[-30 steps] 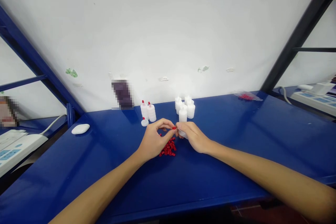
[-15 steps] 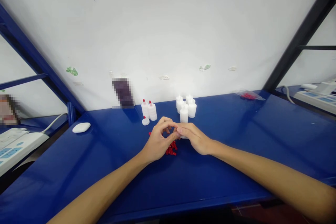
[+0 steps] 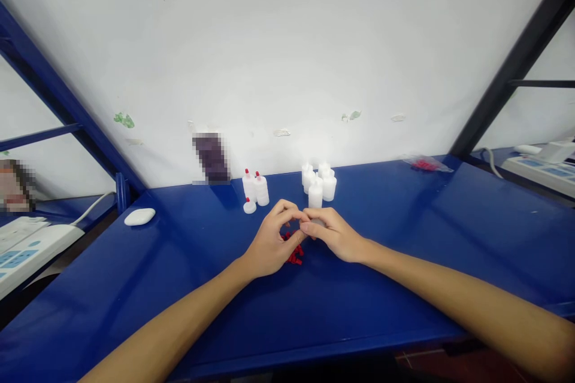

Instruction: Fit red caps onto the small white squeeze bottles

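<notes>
My left hand [image 3: 275, 240] and my right hand [image 3: 338, 234] meet fingertip to fingertip over the middle of the blue table [image 3: 359, 299]. Both are pinched closed, and what lies between the fingertips is too small to make out. A whitish piece shows by my right fingers, partly hidden. Small red caps [image 3: 294, 256] lie in a pile under my left hand, partly covered by it. Just behind the hands several white bottles without red tips [image 3: 315, 194] stand grouped. To their left are two white bottles with red tips [image 3: 261, 191] and a low white cap with a red tip [image 3: 250, 207].
A white rounded object [image 3: 139, 216] lies at the left of the table. A clear bag with red pieces [image 3: 424, 164] is at the back right. Blue frame posts [image 3: 67, 96] and white power strips [image 3: 27, 251] flank the table.
My fingertips have shifted slightly, and the right fingers are a little more bent. The hands remain together in nearly the same place.
</notes>
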The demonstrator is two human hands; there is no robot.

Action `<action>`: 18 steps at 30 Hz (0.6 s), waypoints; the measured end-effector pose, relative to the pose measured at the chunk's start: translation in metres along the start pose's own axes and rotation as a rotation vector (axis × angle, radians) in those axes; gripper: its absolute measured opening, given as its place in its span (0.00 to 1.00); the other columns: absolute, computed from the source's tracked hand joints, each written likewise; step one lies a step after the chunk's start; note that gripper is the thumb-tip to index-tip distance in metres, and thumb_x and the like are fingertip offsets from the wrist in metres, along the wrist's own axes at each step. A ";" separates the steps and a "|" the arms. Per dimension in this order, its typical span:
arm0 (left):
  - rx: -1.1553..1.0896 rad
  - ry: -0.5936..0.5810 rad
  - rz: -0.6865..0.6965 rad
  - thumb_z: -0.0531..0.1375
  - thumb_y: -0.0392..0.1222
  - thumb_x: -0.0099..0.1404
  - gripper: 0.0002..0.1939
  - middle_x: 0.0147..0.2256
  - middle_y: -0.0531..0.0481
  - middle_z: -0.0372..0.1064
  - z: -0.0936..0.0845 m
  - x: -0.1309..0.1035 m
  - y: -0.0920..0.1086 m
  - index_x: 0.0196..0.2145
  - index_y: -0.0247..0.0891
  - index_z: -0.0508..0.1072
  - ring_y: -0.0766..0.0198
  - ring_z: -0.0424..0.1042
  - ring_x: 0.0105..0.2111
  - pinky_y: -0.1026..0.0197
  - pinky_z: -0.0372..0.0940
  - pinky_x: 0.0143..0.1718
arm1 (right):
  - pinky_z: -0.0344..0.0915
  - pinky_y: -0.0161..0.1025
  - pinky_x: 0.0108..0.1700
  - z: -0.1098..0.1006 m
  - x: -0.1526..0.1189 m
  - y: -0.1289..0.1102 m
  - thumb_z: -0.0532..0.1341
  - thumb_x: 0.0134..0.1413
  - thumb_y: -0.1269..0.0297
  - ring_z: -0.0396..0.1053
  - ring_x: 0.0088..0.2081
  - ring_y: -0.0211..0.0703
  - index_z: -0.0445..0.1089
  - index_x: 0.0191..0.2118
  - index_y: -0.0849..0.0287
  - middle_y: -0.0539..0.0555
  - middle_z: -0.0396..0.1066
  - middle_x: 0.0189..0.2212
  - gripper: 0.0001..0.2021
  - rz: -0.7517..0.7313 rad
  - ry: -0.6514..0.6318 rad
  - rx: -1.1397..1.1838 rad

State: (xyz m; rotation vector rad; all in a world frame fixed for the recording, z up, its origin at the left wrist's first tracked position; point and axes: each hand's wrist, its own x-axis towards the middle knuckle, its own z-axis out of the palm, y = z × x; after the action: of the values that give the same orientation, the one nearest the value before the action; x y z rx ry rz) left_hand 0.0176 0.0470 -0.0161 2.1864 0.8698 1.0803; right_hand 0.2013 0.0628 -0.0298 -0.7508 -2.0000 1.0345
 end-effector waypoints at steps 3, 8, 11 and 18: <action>0.021 0.001 0.012 0.57 0.41 0.69 0.05 0.39 0.48 0.61 0.000 -0.001 -0.001 0.38 0.39 0.72 0.63 0.65 0.39 0.58 0.65 0.44 | 0.51 0.35 0.30 0.000 -0.001 -0.002 0.53 0.65 0.53 0.54 0.26 0.36 0.61 0.29 0.59 0.46 0.56 0.23 0.17 -0.008 0.000 -0.058; 0.038 -0.005 0.050 0.58 0.39 0.68 0.05 0.45 0.46 0.59 0.002 -0.004 -0.003 0.40 0.41 0.74 0.61 0.65 0.45 0.55 0.65 0.51 | 0.52 0.34 0.29 0.002 -0.005 -0.006 0.53 0.65 0.58 0.55 0.25 0.36 0.62 0.35 0.57 0.44 0.58 0.23 0.09 -0.002 0.022 -0.131; 0.064 -0.002 0.058 0.58 0.40 0.68 0.05 0.45 0.45 0.59 0.003 -0.005 0.000 0.39 0.41 0.74 0.59 0.65 0.46 0.53 0.65 0.51 | 0.53 0.35 0.30 0.003 -0.006 -0.007 0.52 0.65 0.58 0.56 0.24 0.36 0.62 0.39 0.56 0.44 0.60 0.23 0.08 -0.016 0.017 -0.141; 0.198 0.128 0.182 0.53 0.39 0.70 0.06 0.47 0.43 0.63 -0.012 -0.001 -0.009 0.42 0.40 0.68 0.60 0.66 0.44 0.55 0.65 0.48 | 0.53 0.35 0.31 0.005 -0.004 -0.008 0.52 0.65 0.52 0.57 0.24 0.37 0.59 0.48 0.55 0.44 0.62 0.26 0.14 -0.073 0.090 -0.211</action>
State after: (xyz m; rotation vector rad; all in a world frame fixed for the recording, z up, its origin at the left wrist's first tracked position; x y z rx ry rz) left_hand 0.0041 0.0537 -0.0162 2.4206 0.8786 1.2809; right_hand 0.1984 0.0534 -0.0263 -0.8140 -2.0626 0.7426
